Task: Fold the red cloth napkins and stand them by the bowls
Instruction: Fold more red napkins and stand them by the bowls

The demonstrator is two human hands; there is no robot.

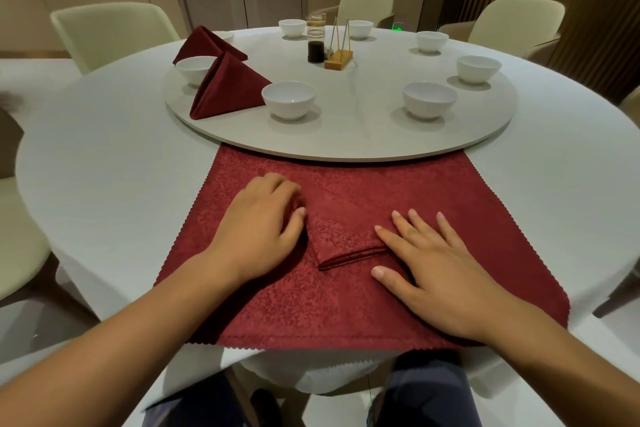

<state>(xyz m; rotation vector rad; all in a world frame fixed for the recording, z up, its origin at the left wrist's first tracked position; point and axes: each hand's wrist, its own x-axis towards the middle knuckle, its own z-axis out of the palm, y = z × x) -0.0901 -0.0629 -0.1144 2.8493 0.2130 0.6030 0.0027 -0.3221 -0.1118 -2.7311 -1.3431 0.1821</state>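
Right hand [440, 270] lies flat, fingers straight, on a part-folded napkin [346, 239]; left hand [258, 229] curls beside it, grip unclear. Beyond them, two standing napkins [228, 87] done; most bowls [289, 100] wait.

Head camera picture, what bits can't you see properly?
Head view:
- Far bowl: mostly hidden behind the far standing napkin.
- Left hand: fingertips curled under it, so a pinch on the cloth is unclear.
- Half-folded napkin: right part covered by the right hand.
- Flat red cloth: far edge hidden by the turntable rim.
- Glass jar: too small to tell contents.
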